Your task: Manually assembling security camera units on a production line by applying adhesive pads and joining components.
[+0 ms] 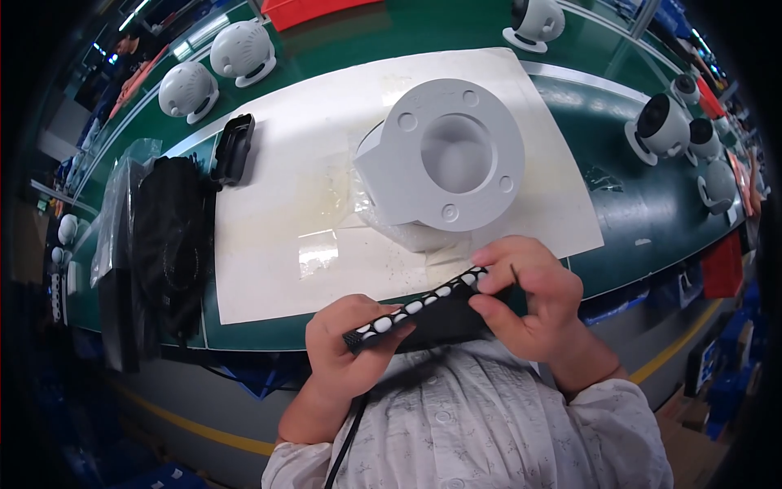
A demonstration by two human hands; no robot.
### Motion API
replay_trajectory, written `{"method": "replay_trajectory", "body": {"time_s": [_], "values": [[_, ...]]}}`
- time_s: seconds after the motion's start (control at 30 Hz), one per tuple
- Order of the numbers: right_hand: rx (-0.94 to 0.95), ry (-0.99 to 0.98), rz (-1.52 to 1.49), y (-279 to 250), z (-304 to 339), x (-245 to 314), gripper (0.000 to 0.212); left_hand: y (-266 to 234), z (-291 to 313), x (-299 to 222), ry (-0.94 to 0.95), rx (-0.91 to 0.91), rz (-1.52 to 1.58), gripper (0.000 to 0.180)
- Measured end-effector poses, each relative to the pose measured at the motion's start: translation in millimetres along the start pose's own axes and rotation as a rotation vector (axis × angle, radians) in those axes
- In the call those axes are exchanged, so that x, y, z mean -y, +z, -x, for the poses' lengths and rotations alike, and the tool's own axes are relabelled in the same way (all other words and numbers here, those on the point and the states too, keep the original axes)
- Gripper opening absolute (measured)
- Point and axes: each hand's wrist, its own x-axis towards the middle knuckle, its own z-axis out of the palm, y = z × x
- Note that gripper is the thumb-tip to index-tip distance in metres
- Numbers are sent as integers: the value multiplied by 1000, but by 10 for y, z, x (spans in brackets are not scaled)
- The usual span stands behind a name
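Close to my body I hold a black strip with a row of white oval pads (415,307), slanting up to the right. My left hand (346,338) is closed round its lower left end. At the upper right end, my right hand (533,297) pinches the strip between thumb and fingers. A small dark sliver shows by the right fingers; what it is I cannot tell. Just beyond my hands lies a white round-bodied device (383,183), its ring-shaped base facing up. The base has a round central opening and several small round recesses.
A pale sheet (269,277) covers part of the green bench (603,265). A black tray-like part (235,149), a black bag (169,236) and clear plastic (118,212) lie left. White round devices (243,53) stand along the back and right. A red bin (314,10) sits far back.
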Motion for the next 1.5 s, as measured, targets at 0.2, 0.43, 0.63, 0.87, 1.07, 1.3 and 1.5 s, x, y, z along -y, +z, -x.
{"method": "replay_trajectory", "body": {"time_s": [0.2,0.43,0.63,0.87,1.07,1.3,1.5], "values": [[409,-174,146,-138,-232,175,27,-27,-14,-11,-18,34,-94,24],[-78,-121,84,-276,-937,-226,54,65,-200,-65,177,-11,-161,29],[214,183,133,-379,-1132,-254,56,160,-281,16,175,94,-83,27],[254,185,353,-372,-1202,-94,57,161,-264,60,151,110,-73,28],[398,-145,543,-312,-1205,-25,57,150,-236,96,147,119,-93,28],[495,-102,572,-358,-1229,184,71,185,-246,100,203,99,-47,23],[194,-101,373,-317,-1250,-104,70,177,-241,96,204,112,-71,25]]}}
